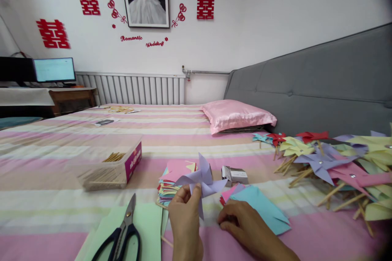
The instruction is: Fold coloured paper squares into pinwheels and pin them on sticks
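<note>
A light purple paper pinwheel (196, 178) is pinched between the thumb and fingers of my left hand (186, 218), its blades spread upward and outward. My right hand (245, 223) is curled low over the bed, fingertips bent in. Whether anything is inside those fingers is hidden. Right beside it lie blue paper pieces (260, 206) with pink ones at their far end. Behind my left hand stands a pile of cut coloured paper (167, 189). A small grey box (235, 175) sits just beyond the pinwheel.
Scissors (125, 228) lie on green paper sheets (148, 228) at the front left. Farther back is a clear plastic box (105, 171) of wooden sticks. Finished pinwheels (321, 162) on sticks crowd the right side. A pink pillow (237, 115) rests against the grey headboard (321, 85).
</note>
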A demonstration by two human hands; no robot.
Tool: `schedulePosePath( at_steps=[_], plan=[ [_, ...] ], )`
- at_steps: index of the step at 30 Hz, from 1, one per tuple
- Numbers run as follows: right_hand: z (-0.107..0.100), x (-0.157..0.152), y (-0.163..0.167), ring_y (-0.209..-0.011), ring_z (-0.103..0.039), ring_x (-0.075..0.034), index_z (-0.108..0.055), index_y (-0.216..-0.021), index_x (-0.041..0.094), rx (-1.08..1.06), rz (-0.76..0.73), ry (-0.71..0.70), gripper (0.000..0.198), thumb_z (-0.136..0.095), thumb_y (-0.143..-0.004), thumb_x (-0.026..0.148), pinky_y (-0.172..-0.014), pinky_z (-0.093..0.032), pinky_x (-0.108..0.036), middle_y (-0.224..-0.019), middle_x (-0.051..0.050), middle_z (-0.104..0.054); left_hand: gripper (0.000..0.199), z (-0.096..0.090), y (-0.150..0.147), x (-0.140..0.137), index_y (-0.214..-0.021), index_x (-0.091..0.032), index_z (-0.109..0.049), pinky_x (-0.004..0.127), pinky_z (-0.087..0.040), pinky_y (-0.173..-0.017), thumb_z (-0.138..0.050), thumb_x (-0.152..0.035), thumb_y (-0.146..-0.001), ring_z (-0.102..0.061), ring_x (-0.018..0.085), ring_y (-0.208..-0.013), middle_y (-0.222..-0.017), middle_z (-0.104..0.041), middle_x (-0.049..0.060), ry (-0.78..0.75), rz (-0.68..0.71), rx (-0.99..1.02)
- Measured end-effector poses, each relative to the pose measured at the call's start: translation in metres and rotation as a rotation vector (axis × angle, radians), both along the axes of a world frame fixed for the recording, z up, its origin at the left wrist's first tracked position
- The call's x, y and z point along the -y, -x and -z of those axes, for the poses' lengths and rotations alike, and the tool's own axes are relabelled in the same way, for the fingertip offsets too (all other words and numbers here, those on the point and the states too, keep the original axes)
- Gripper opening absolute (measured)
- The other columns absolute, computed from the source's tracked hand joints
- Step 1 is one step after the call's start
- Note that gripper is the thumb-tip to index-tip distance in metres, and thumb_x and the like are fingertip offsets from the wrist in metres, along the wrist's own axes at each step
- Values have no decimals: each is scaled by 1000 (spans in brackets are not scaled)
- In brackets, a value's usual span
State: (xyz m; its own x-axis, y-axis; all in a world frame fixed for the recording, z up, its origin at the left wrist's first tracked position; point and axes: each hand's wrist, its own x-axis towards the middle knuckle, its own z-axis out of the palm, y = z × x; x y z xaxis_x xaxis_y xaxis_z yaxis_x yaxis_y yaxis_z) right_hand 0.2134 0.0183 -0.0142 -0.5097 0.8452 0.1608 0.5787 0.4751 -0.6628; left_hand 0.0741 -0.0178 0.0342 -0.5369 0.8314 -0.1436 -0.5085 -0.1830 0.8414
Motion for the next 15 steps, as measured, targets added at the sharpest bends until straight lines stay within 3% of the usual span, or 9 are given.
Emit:
schedulePosePath(
  at_steps=[11,15],
  plan=[
    [1,-3,-1,-75,-56,-17,-61,-71,20,-60,0,11,14,-49,-77,17,-65,-36,-24,-76,0,-64,17,-2,-2,-1,-60,-13,-62,17,-41,-45,-73,-24,-54,-52,9,-46,-50,-64,-3,11,-4,-2],
    [1,-4,0,-63,-55,-16,-57,-72,20,-84,16,42,18,-42,-82,17,-58,-35,-23,-66,1,-61,16,-3,-2,-1,-60,-13,-62,16,-40,-45,-73,-23,-54,-52,8,-46,-50,-64,-3,11,-6,-3]
  ],
)
